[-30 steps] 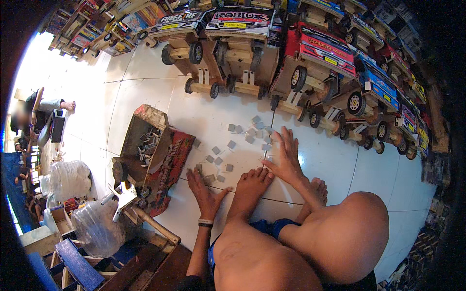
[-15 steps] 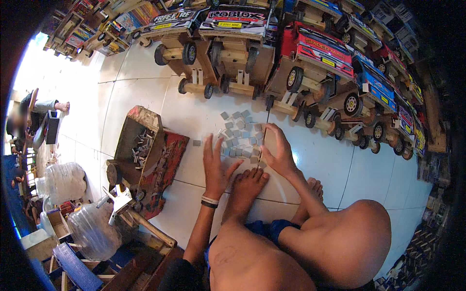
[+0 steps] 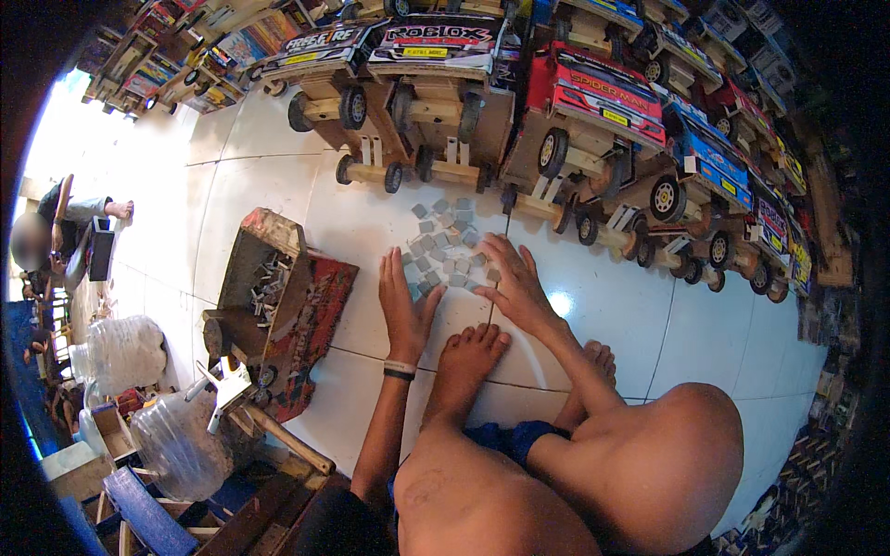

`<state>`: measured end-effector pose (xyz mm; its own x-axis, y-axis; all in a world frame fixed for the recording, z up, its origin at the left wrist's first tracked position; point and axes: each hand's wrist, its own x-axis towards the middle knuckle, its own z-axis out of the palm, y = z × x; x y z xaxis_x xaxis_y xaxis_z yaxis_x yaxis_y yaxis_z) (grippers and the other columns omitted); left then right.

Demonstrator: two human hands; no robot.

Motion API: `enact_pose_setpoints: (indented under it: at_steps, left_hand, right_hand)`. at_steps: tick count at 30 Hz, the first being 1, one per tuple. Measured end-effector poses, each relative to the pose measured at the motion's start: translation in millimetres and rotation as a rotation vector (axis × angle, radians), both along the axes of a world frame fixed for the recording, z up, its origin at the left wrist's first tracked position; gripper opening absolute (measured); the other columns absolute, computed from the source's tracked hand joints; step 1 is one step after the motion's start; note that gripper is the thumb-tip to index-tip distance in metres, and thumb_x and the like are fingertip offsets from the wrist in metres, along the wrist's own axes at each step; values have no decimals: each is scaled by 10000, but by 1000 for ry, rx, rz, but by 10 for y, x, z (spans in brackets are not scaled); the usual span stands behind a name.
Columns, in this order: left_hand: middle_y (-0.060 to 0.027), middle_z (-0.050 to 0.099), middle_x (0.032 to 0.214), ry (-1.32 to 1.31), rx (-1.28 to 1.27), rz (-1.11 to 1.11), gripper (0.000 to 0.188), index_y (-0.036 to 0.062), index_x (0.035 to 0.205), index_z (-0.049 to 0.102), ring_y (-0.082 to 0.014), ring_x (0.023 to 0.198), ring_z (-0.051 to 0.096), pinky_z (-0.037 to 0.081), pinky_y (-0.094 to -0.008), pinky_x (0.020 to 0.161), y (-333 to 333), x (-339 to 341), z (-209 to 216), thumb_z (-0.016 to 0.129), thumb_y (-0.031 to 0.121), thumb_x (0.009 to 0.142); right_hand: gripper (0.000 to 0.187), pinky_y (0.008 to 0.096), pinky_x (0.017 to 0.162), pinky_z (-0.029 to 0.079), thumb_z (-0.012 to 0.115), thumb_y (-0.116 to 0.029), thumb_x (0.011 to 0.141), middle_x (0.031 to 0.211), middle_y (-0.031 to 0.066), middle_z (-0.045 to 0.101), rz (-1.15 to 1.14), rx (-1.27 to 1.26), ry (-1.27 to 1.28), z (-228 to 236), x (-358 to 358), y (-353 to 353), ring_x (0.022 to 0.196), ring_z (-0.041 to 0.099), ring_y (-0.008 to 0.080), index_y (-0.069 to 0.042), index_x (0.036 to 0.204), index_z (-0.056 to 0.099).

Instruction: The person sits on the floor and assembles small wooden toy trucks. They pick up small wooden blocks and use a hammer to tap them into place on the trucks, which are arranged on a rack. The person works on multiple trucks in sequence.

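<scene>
Small flat grey square pieces [image 3: 441, 243] lie loosely spread on the white tiled floor in front of my feet. My left hand [image 3: 405, 304] is at the near left edge of the spread, fingers extended and thumb out beside the closest squares. On the other side, my right hand [image 3: 519, 285] reaches in with its fingers apart, its fingertips next to the right-hand squares. Neither hand grips anything; whether the fingertips touch any square I cannot tell.
To the left stands a worn wooden box [image 3: 269, 269] holding small loose bits. Rows of wooden toy trucks [image 3: 445, 51] line the far and right sides. A hammer-like tool [image 3: 278, 431], clear plastic jugs [image 3: 125, 352] and wood parts are at lower left. Another person [image 3: 69, 222] sits far left.
Both hands have drawn slightly inward, the right one moving left. The grey squares have shifted and spread differently, and the single square left of my left hand no longer lies there.
</scene>
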<state>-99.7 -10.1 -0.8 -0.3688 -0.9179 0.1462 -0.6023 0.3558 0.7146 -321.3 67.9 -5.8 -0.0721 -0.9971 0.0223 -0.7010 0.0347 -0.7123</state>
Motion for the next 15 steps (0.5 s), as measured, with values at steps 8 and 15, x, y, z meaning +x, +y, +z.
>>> enact_pose_setpoints:
  at_steps: [8, 15]
  left_hand:
    - [-173, 532, 1522, 847, 1235, 110, 636, 30, 1523, 446, -316, 1335, 568, 458, -438, 1112, 1310, 1206, 837, 646, 334, 1003]
    - [-38, 603, 1112, 2145, 846, 391, 394, 50, 1450, 460, -140, 979, 598, 458, -323, 852, 1371, 1596, 1900, 445, 274, 1126]
  right_hand:
    - [455, 450, 1160, 398, 619, -109, 994, 1435, 199, 567, -208, -80, -217, 270, -29, 463, 1352, 534, 368, -18, 1428, 521]
    - [231, 385, 901, 575, 531, -33, 1010, 1119, 168, 720, -33, 19, -474, 508, 81, 420, 1005, 722, 304, -14, 1194, 670]
